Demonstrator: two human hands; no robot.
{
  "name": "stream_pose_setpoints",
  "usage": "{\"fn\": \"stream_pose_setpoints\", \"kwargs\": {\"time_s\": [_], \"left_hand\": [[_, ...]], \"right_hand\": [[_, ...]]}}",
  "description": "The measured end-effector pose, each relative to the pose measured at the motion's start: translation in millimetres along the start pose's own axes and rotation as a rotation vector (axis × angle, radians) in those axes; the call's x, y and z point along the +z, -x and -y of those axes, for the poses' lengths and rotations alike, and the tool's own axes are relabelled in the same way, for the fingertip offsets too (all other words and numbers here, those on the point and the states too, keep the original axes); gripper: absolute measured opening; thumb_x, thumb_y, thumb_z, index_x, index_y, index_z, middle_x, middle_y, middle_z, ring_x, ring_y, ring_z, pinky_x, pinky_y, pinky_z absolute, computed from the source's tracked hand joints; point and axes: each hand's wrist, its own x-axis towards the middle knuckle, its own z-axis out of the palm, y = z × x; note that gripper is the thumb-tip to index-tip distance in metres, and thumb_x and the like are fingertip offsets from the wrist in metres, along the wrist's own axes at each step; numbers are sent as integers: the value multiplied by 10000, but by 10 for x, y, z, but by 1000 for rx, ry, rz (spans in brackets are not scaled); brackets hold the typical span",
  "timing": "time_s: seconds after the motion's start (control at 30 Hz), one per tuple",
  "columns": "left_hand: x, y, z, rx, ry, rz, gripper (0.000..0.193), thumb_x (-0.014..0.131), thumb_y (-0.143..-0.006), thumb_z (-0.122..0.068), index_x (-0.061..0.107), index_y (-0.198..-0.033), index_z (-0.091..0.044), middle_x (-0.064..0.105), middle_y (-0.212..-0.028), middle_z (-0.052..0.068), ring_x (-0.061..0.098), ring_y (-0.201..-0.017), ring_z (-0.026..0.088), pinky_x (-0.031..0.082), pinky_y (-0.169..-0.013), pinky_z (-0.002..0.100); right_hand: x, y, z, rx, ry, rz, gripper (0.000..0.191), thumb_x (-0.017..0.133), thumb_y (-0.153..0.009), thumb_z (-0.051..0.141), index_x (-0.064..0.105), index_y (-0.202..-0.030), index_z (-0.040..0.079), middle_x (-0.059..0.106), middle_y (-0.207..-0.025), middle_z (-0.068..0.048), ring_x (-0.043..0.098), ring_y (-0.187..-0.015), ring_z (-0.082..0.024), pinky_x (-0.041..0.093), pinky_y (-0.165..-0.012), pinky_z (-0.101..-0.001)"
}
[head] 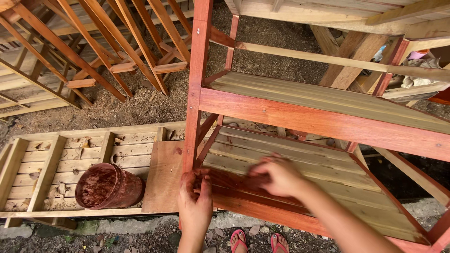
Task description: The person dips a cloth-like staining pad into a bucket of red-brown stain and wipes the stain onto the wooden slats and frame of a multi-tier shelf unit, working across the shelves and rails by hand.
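Low in the frame, the stained left hand (195,197) curls loosely by the red shelf (300,119) post, the blurred right hand (276,175) rubs its rail, grip unclear; wet stain could smear.

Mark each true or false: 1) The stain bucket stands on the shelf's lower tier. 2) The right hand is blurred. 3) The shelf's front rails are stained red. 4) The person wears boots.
1) False: the stain bucket lies left of the wooden shelf, on a slatted wooden frame.
2) True: the right hand is blurred at the lower front rail.
3) True.
4) False: red flip-flops. The left hand is at the corner post.
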Motion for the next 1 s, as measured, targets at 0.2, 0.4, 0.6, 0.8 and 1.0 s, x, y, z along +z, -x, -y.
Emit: {"fn": "stream_pose_setpoints", "kwargs": {"time_s": [0.2,0.4,0.6,0.8,1.0], "left_hand": [[-101,97,-88,314,-171,-54,136,656,-893,-59,739,-999,-39,703,-961,68,689,-875,159,533,-765,289],[-145,-51,-114,175,-71,-49,144,653,-913,-92,730,-1017,-28,673,-965,76,670,-798,167,533,-671,294],[-171,-116,-64,190,1,-43,140,640,-926,-82,720,-1018,-13,667,-975,83,670,-842,156,543,-708,274],[-215,-72,-29,243,-45,-25,139,644,-902,-43,722,-1012,-7,698,-974,95,686,-847,181,542,-765,290],[64,-86,-136,334,10,14,134,639,-886,18,717,-994,4,725,-981,110,708,-888,199,553,-806,305]], "right_hand": [[10,-784,1013,-45,47,-6,534,795,-812,155,677,-1259,424,400,-1590,26,227,-1535,-309,182,-1219,-654],[-283,-232,642,-63,250,175,532,744,-837,109,671,-1264,418,366,-1621,46,293,-1524,-256,189,-1239,-642],[-303,13,500,36,177,178,508,775,-836,157,671,-1258,421,432,-1572,114,236,-1542,-311,176,-1251,-628],[45,-656,1037,-180,7,-13,441,817,-772,184,701,-1187,275,566,-1437,1,446,-1401,-292,389,-1145,-491],[55,-397,684,-478,-222,-164,394,695,-711,27,759,-1074,166,705,-1286,-53,574,-1310,-272,343,-1210,-460]]}}
